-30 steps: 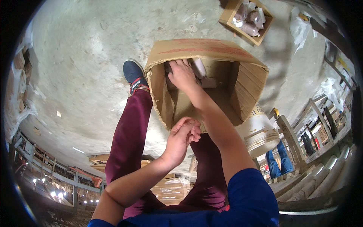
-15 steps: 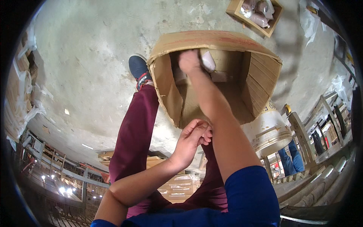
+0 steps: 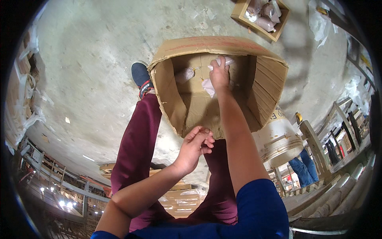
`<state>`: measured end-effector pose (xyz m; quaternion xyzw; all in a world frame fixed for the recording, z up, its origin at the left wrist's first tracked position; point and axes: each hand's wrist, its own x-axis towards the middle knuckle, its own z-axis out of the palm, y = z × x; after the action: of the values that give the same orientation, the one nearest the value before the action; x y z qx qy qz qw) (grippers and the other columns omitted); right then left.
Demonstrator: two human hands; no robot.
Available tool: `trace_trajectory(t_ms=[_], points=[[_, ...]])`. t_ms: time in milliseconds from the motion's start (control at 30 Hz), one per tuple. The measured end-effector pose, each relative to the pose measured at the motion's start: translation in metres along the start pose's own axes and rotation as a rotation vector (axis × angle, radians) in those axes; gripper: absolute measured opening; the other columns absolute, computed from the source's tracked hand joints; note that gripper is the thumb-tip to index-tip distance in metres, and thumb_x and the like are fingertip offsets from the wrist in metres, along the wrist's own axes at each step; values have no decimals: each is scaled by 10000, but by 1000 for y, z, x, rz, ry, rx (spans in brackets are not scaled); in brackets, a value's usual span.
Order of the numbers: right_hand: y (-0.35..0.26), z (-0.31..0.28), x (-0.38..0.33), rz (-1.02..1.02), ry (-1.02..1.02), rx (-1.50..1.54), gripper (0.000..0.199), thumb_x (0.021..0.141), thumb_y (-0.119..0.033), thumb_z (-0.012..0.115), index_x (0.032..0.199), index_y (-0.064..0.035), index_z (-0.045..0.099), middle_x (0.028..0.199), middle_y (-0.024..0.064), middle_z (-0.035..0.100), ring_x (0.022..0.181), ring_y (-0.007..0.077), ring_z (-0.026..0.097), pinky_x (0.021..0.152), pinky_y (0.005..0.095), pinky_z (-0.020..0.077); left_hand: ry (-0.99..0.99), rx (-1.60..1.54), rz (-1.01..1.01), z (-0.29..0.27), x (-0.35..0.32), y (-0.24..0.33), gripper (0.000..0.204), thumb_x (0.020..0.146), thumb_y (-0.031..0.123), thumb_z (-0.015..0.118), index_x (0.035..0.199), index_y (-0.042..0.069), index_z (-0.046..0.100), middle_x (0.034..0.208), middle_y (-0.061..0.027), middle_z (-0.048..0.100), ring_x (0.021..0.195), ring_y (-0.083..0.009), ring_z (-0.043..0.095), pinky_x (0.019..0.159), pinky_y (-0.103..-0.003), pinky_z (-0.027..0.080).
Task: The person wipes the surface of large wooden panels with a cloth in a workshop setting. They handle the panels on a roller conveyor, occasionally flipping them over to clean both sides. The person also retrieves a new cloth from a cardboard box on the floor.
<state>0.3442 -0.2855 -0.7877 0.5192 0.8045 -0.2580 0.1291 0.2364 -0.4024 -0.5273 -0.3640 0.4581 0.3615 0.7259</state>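
A large brown cardboard box (image 3: 207, 112) lies before me with its opening toward me. My right hand (image 3: 220, 75) reaches deep inside it, fingers closed over a small pale pink plastic bag (image 3: 227, 61). Just below that hand, another pale bag (image 3: 207, 87) rests in the box. A third filled bag (image 3: 184, 75), its neck tied with something yellow, sits by the left inner wall. My left hand (image 3: 197, 144) hovers near the box's near edge, its fingers loosely curled and nothing visible in them.
An open wooden box (image 3: 274, 34) holding several pinkish filled bags stands at the far right. A white bucket (image 3: 280, 139) is close to the box's right side. My left shoe (image 3: 140, 73) is beside the box. A person's jeans (image 3: 304, 169) show at the right.
My right hand has moved right inside the box, from the left wall to the bags at the middle. A tied bag now shows at the left. My left hand has barely moved.
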Motion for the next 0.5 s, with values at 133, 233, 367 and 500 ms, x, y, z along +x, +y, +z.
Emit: trace_trajectory(t_ms=[133,233,367,500], points=[[17,-3,1,-78,53,335,297,684,-68,639,969,-121,577,1200,112,429,1071,379,454,793,466,460,-11,7,2,-4,2,-5,125,922,202,497,941,92,553,810,0,569,761,-106,549,686,-270,463],[19,-12,-12,-168,77,365,334,680,-77,657,999,-139,583,1174,111,443,1074,360,453,828,447,440,13,22,1,-7,1,-7,127,922,200,498,943,88,554,815,-5,570,762,-107,549,692,-267,460],[7,-19,-29,-271,-25,128,432,666,-100,686,1077,-169,574,1171,103,447,1047,358,456,880,425,411,-5,46,24,-9,0,-8,126,927,198,495,940,87,552,823,-11,575,763,-105,550,708,-267,452],[-15,-15,-10,-300,-86,-122,516,642,-132,703,1134,-199,561,1160,83,463,1004,347,460,845,420,435,-4,85,51,-8,0,-10,124,931,204,504,933,90,552,836,-9,580,763,-98,549,709,-264,450]])
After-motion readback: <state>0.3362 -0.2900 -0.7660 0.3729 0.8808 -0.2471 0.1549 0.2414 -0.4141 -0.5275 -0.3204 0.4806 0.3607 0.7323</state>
